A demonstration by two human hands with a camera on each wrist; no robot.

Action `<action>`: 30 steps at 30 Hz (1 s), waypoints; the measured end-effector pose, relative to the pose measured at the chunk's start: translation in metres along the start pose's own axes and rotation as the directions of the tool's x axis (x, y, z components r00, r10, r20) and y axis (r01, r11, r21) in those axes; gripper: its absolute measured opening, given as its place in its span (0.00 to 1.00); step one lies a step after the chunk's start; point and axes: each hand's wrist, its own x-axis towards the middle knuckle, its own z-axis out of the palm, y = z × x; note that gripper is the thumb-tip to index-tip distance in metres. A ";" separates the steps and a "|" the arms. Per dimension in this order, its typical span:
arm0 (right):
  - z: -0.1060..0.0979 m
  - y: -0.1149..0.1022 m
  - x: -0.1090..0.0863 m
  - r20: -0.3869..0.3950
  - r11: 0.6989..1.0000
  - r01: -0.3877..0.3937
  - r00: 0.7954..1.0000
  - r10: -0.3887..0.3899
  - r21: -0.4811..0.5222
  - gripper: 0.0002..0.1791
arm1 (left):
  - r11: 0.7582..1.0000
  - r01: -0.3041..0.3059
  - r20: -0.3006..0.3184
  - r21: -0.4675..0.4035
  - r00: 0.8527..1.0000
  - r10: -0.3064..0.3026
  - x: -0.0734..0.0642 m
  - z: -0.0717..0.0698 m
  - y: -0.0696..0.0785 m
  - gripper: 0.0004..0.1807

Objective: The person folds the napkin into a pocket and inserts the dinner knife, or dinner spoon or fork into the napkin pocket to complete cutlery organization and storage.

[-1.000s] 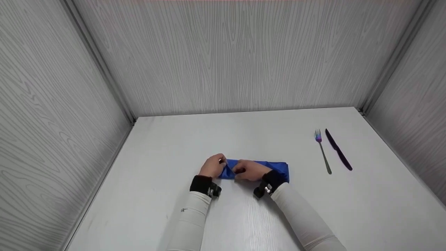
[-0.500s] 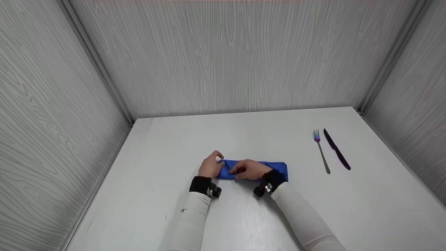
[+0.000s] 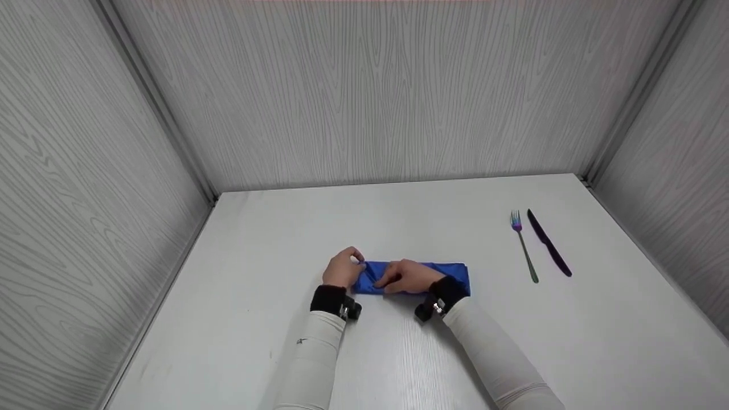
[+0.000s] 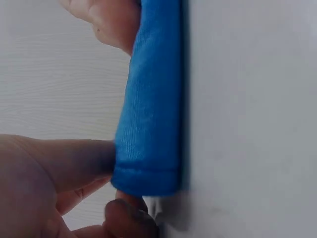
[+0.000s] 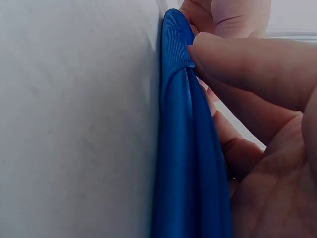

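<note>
A blue cloth [image 3: 455, 272], folded into a long flat strip, lies crosswise on the table in the head view. At its left end, my left hand [image 3: 342, 270] pinches the cloth, thumb on top and fingers curled by the end edge. The left wrist view shows that thumb against the strip [image 4: 151, 109]. My right hand [image 3: 411, 277] bends over the middle of the cloth, thumb and forefinger pinching at its upper side. In the right wrist view a layer of the cloth [image 5: 178, 134] is tucked over near the far end. The right hand covers part of the strip.
A fork [image 3: 524, 247] with rainbow-tinted tines and a dark purple knife [image 3: 549, 243] lie side by side at the right of the white table [image 3: 273, 228]. Grey wood-grain panels [image 3: 376, 97] enclose the table at the back and both sides.
The raised fold at the cloth's left end has been laid flatter. My left hand has shifted slightly left; the right fingers have moved a little left along the cloth.
</note>
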 end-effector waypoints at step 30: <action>0.002 -0.018 -0.116 -0.416 0.914 -0.216 0.907 0.057 -0.344 0.22 | 0.966 -0.229 0.205 0.116 0.958 0.203 -0.014 0.007 0.017 0.17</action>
